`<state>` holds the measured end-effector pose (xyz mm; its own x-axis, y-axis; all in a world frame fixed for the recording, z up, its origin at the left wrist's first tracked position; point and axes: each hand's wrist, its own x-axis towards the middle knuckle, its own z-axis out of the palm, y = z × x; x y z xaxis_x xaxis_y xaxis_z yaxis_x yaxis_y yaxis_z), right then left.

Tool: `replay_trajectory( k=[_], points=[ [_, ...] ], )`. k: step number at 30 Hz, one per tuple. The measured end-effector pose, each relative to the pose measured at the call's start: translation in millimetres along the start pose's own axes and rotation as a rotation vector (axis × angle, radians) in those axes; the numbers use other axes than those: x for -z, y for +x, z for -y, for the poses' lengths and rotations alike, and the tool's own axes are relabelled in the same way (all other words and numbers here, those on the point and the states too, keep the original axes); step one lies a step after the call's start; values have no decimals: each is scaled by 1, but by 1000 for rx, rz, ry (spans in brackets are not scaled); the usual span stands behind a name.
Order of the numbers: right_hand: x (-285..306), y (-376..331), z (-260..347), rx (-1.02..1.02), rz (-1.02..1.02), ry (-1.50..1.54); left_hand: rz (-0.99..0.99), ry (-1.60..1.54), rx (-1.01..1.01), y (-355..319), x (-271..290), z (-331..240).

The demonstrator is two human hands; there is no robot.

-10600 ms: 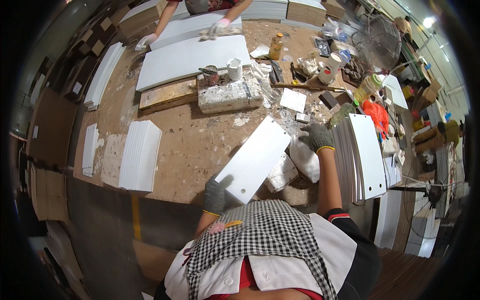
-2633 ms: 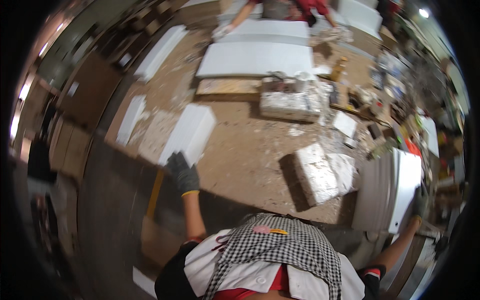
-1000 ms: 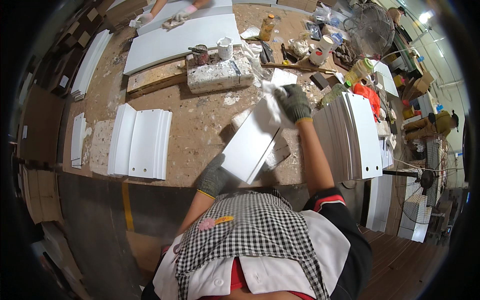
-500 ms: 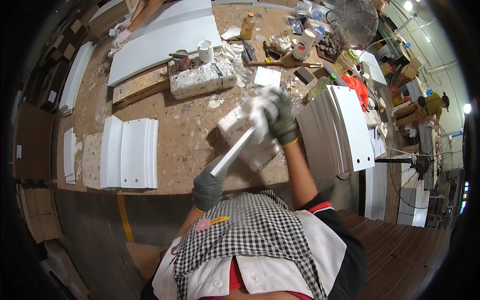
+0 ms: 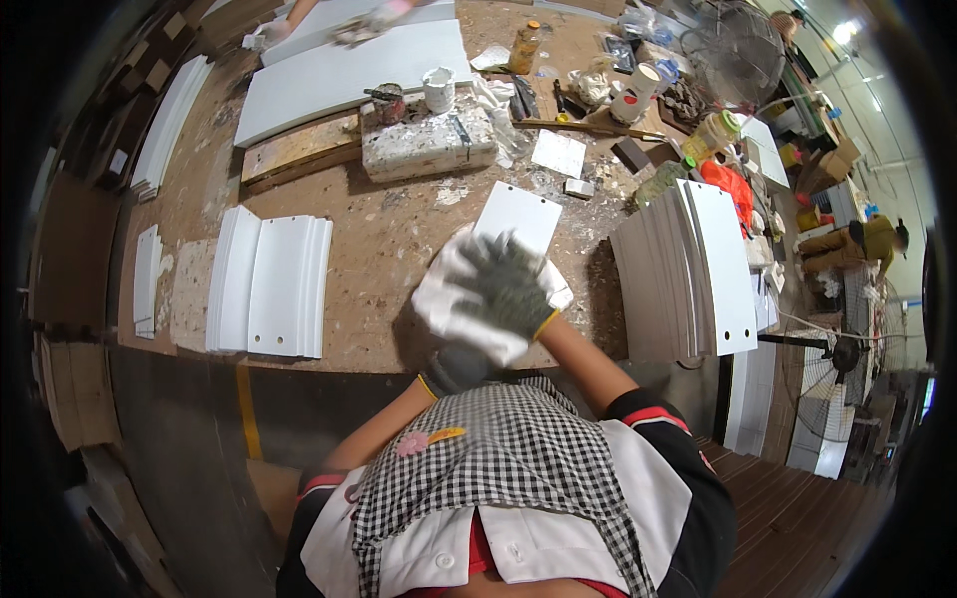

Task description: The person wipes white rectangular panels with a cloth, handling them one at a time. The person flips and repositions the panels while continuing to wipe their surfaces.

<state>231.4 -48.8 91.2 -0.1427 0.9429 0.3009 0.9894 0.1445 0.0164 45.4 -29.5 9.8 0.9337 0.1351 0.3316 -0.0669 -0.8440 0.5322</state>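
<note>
My right hand [image 5: 506,287], in a grey-green knitted glove, lies with fingers spread on a crumpled white cloth [image 5: 436,299]. Under the cloth is a white panel [image 5: 518,217] with small holes along its far edge; the cloth hides its near part. At the table's front edge my left hand [image 5: 461,369], in a dark grey glove, is up against the near end of the cloth and panel. Its fingers are hidden there. What supports the panel from below is also covered.
Stacked white panels stand on the left [image 5: 284,289] and the right [image 5: 668,269]. Behind are a paint-spattered foam block [image 5: 429,149] bearing two pots, and a long white board [image 5: 349,75] where another person's gloved hands work. A fan [image 5: 733,50] stands at back right.
The white panel, held tilted on edge before, now lies flat. My right hand has come down onto the cloth over it, and my left hand has shifted right and nearer me.
</note>
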Motion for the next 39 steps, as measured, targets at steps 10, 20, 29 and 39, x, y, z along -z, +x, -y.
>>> replay_trajectory(
  k=[10, 20, 29, 39],
  points=[
    [-6, 58, -160, -769, 41, 307, -476, -204, 578, -37, 28, -14],
    [4, -34, 51, 86, 218, 434, -546, -1734, 763, -48, 28, 59],
    [112, -43, 43, -381, -294, 966, -350, -364, 356, -21, 63, 26],
    [2, -60, -141, -957, -517, 504, -270, 86, 383, 8, 101, -66]
  ],
)
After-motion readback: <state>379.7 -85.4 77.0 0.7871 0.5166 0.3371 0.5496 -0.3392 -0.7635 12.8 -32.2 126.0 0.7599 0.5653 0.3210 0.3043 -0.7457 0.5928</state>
